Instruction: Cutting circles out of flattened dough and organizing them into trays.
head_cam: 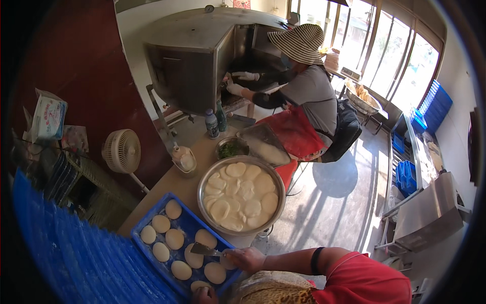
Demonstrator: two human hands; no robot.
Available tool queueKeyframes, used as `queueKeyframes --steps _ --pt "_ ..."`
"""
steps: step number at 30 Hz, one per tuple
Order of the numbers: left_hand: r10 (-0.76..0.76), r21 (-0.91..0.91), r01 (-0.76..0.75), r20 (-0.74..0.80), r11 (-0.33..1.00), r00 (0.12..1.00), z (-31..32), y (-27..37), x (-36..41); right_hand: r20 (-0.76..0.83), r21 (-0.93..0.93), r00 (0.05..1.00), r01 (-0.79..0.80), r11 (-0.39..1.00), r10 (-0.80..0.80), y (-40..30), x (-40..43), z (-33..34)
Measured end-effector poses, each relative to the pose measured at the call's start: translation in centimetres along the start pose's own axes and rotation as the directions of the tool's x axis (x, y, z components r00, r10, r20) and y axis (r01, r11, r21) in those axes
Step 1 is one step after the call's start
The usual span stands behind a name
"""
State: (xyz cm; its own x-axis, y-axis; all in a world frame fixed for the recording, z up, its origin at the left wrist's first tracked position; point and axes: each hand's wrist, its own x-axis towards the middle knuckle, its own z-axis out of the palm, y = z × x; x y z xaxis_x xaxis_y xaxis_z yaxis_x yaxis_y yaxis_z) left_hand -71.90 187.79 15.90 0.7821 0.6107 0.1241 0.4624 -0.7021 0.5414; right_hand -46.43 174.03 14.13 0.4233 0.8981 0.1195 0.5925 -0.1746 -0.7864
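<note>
My right hand (246, 260) is closed around the handle of a metal scraper (206, 249), whose blade lies over the dough rounds in a blue plastic tray (135, 232). At the tray's near edge my left hand (204, 295) touches a dough round (199, 285); its fingers are partly cut off by the picture's rim. Several pale, floured dough rounds (174, 238) lie spaced apart in the tray. Beyond the tray's right side stands a large round metal basin (281, 197), filled with overlapping flat dough pieces (246, 190) in a pale liquid.
Behind the basin are a bowl of chopped greens (229, 149), a rectangular metal tray (265, 146) and two bottles (212, 123). A co-worker in a striped hat (300, 43) reaches into a large metal oven (182, 72). Stacked blue trays (87, 258) stand left, a white fan (122, 151) behind.
</note>
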Motion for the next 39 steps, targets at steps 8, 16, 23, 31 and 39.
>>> queueKeyframes --steps 8,16,23,31,39 --pt "0.012 -0.002 -0.012 0.002 1.0 1.0 0.9 -1.3 -0.6 0.032 -0.012 0.998 -0.054 0.998 0.054 -1.2 0.0 -0.6" --pt "0.041 0.037 -0.038 -0.082 0.999 0.996 1.6 -2.1 -1.2 0.02 0.02 1.0 -0.022 1.0 0.022 -0.6 0.1 0.0" --pt "0.037 -0.028 -0.04 -0.098 0.999 0.994 0.3 -0.1 0.2 -0.005 -0.042 0.999 -0.053 0.998 0.053 -0.7 0.2 0.0" --pt "0.043 -0.017 -0.045 -0.104 0.999 0.994 2.0 -2.1 -0.7 0.008 -0.014 1.0 -0.021 1.0 0.021 0.2 0.1 0.8" --pt "0.006 -0.046 -0.01 -0.098 0.999 0.995 0.8 -1.1 -0.7 -0.019 -0.023 0.999 -0.042 0.999 0.041 0.5 -0.2 1.8"
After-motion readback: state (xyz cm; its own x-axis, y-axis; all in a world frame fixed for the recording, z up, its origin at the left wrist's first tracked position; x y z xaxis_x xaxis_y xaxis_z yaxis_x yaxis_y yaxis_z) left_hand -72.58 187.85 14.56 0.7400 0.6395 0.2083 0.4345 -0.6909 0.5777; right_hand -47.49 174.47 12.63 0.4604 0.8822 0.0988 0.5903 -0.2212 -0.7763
